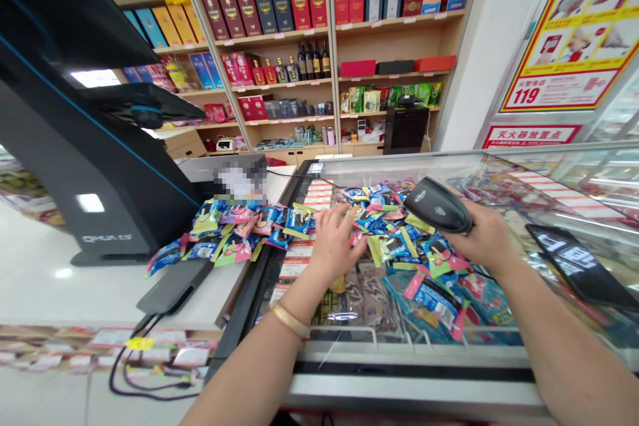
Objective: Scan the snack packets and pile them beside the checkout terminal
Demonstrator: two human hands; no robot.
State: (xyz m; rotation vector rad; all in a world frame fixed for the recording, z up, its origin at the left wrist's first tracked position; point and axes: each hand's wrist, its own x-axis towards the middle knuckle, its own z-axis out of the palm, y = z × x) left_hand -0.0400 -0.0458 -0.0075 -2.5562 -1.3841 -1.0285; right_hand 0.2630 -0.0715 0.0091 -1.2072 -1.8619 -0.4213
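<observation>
My right hand (484, 233) is wrapped around the handle of a black barcode scanner (432, 203), whose head points left above a heap of small snack packets (397, 246). These packets have shiny blue, pink and yellow-green wrappers and lie on the glass top. With its fingers spread, my left hand (334, 239) reaches over the left edge of the heap; whether the fingertips press on a packet is hard to tell. A gold bracelet (290, 321) circles the left wrist. Another pile of the same packets (239, 229) runs leftward from that hand onto the white counter.
A black point-of-sale terminal (114, 173) rises at left, beside a grey box with cables (177, 286). At right, a dark phone-like slab (582, 263) rests on the glass freezer lid (554, 193). Shelves of boxed bottles (272, 10) stand behind.
</observation>
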